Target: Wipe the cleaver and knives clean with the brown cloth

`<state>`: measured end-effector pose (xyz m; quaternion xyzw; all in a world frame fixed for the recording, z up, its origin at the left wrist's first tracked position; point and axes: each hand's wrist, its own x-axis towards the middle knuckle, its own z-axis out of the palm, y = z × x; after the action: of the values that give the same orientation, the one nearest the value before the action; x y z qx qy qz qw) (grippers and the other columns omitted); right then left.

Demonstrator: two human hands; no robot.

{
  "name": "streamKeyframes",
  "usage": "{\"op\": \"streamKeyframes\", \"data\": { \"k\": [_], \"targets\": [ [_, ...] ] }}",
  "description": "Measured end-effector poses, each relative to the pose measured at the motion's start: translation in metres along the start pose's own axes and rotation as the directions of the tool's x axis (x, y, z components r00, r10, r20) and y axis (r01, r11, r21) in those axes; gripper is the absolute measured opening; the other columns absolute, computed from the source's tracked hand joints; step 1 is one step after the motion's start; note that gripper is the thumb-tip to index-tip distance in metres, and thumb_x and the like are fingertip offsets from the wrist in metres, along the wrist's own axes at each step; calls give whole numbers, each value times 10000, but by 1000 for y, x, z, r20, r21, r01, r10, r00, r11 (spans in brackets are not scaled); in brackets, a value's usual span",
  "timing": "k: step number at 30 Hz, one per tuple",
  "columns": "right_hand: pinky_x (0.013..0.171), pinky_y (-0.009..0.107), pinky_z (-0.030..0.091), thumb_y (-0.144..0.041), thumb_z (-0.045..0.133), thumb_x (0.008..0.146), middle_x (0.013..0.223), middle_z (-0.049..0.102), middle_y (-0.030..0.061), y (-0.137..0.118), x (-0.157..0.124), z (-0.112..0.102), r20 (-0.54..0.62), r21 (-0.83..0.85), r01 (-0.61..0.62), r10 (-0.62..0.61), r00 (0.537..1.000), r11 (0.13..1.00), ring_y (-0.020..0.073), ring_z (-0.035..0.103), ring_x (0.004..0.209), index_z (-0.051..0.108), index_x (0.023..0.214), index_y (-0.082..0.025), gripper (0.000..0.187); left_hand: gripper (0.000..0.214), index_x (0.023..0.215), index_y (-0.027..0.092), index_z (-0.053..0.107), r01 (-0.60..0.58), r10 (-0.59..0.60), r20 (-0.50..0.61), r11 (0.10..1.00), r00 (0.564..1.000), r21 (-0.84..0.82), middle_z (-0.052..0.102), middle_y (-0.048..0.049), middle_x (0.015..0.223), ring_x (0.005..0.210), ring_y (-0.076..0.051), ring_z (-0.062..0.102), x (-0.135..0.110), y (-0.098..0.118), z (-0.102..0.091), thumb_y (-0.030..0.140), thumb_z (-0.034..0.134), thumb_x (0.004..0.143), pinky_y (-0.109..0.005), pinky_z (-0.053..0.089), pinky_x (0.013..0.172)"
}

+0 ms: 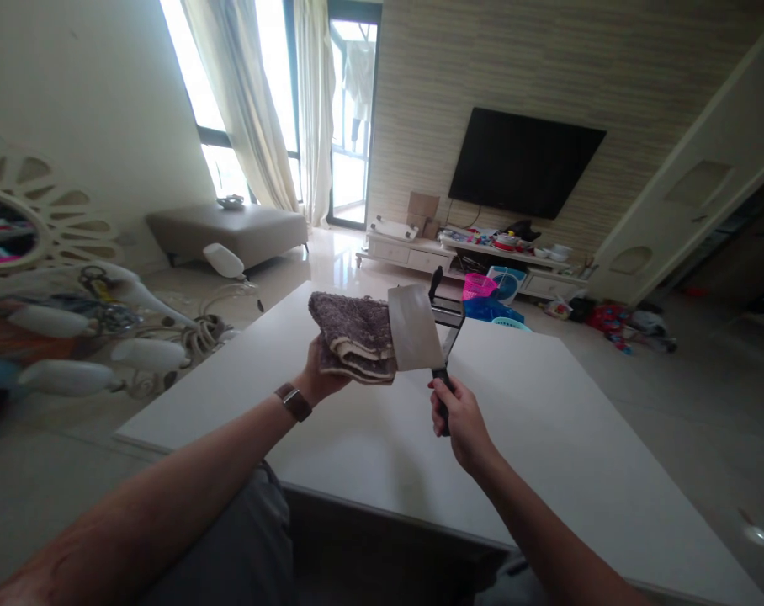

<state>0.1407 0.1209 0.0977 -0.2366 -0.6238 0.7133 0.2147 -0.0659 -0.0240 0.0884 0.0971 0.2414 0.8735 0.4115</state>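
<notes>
Grey-brown folded cloth (353, 328) lies crosswise, clasped by the nearer left hand (322, 380), whose fingers are mostly hidden; the right hand (464, 417) curls around the black handle of a flat metal tool (413, 330); its plate stands between the hands at the cloth's right end, above the white table (546, 446); whether they touch is unclear.

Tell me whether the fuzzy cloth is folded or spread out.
Folded: the cloth is doubled into a compact bundle, its pale-edged layers stacked one over another on the side facing the camera.
</notes>
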Motion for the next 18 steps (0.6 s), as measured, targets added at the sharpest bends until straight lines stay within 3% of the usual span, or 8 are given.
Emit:
{"op": "streamKeyframes", "data": {
  "k": [5, 9, 12, 15, 18],
  "targets": [
    [322, 186, 318, -550, 698, 776, 602, 489, -98, 4, -6, 9, 104, 78, -17, 9, 995, 997, 48, 390, 362, 520, 893, -203, 407, 562, 1334, 103, 615, 84, -81, 41, 994, 996, -77, 756, -133, 1139, 1143, -333, 673, -10, 4, 9, 471, 508, 923, -534, 417, 1128],
    [339, 203, 358, -562, 644, 824, 567, 494, -100, 22, -11, 22, 181, -61, 14, -3, 983, 998, 82, 480, 352, 476, 856, -214, 387, 794, 1418, 83, 548, 200, -173, 273, 977, 946, -72, 664, -198, 1321, 1273, -413, 579, -15, 0, 21, 670, 505, 886, -608, 358, 1143],
    [369, 201, 361, -575, 609, 848, 556, 506, -101, 34, -14, 31, 204, -109, -23, 45, 978, 994, 140, 612, 400, 425, 842, -227, 393, 779, 1442, 83, 517, 273, -247, 366, 962, 897, -22, 609, -208, 1395, 1312, -422, 545, -12, -6, 24, 649, 505, 907, -627, 331, 1151],
    [380, 193, 349, -596, 618, 830, 588, 548, -95, 40, -14, 34, 207, -107, -49, 70, 976, 993, 147, 638, 416, 414, 857, -231, 419, 579, 1338, 42, 583, 267, -273, 200, 962, 941, 58, 705, -216, 1235, 1163, -351, 672, -6, -12, 15, 462, 579, 941, -541, 412, 1134],
    [377, 199, 357, -612, 646, 793, 624, 610, -77, 43, -11, 31, 242, -105, -68, 92, 966, 992, 125, 593, 382, 423, 880, -235, 447, 426, 1236, 57, 639, 212, -214, -7, 966, 977, 146, 745, -214, 1125, 1034, -327, 731, -2, -21, 7, 318, 675, 902, -501, 515, 1049]
  ]
}}
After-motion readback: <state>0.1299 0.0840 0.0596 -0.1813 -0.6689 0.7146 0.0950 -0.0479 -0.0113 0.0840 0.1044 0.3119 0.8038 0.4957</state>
